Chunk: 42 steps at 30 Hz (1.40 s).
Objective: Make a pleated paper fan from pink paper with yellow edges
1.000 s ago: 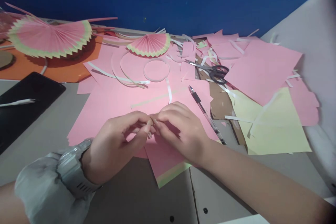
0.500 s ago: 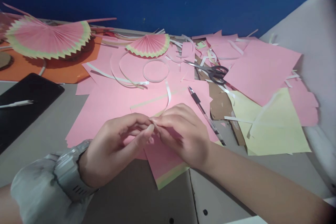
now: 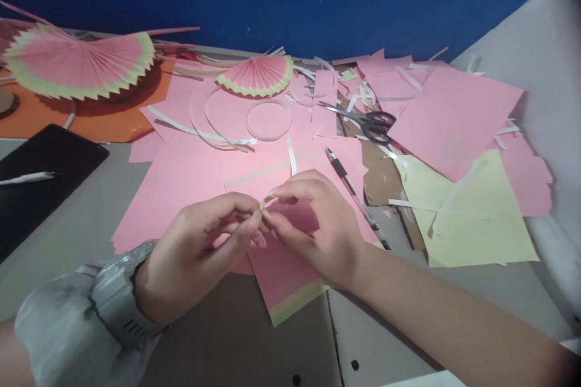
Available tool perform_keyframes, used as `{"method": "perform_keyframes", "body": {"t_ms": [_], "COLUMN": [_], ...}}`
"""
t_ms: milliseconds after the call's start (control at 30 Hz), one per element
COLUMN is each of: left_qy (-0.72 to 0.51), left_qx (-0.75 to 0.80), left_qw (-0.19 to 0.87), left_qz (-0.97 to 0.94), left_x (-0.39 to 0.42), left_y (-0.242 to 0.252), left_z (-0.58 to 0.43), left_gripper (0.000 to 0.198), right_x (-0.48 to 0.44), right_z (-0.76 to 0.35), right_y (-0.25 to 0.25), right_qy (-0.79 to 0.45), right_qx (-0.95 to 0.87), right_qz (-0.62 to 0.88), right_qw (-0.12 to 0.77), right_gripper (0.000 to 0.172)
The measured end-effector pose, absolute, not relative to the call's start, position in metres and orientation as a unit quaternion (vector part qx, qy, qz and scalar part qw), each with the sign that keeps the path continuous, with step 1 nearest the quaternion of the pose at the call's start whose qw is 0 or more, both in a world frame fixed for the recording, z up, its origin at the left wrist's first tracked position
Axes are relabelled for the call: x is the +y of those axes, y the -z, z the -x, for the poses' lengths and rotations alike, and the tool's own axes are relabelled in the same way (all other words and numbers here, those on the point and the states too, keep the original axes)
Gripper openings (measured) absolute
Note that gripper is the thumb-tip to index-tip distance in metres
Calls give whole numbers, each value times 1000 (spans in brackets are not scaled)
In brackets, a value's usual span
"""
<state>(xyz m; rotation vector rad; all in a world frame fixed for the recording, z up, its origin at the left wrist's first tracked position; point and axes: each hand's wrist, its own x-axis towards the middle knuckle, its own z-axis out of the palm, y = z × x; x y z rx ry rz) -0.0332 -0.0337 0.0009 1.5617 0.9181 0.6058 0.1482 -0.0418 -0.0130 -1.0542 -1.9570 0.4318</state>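
Note:
My left hand (image 3: 200, 248) and my right hand (image 3: 313, 224) meet fingertip to fingertip over a pink sheet (image 3: 190, 187). Both pinch a thin pale paper strip (image 3: 269, 198) between thumb and fingers; only a short bit of it shows between them. A grey watch (image 3: 115, 296) sits on my left wrist. Under the hands lies a smaller pink sheet with a green edge (image 3: 290, 290).
A pen (image 3: 356, 196) lies just right of my right hand. Scissors (image 3: 370, 121) rest farther back among pink scraps. Two pleated pink fans (image 3: 82, 63) (image 3: 258, 75), a paper ring (image 3: 269, 121), yellow sheets (image 3: 472, 217) and a black phone (image 3: 36, 175) surround the work spot.
My right fingers have lifted and spread a little, showing more of the strip between the hands. Both hands stay in the same place.

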Motion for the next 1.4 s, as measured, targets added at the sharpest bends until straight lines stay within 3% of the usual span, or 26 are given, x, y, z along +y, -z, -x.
{"method": "perform_keyframes", "body": {"t_ms": [267,1133,1400], "left_qy": [-259,-251,-253], "left_qx": [394,393,391], "left_qw": [556,566,545], "left_qz": [-685,-680,-697], "left_x": [-33,-35,-34], "left_y": [0,0,-1], "left_z": [33,35,33], "left_gripper": [14,8,14], "right_x": [-41,-40,-40], "right_z": [-149,-150,-151], "right_y": [15,15,15], "right_qy": [-163,-193,-207], "right_qx": [-806,-815,-805], "right_qz": [397,362,383], "right_qw": [408,409,402], "right_gripper": [4,5,5]}}
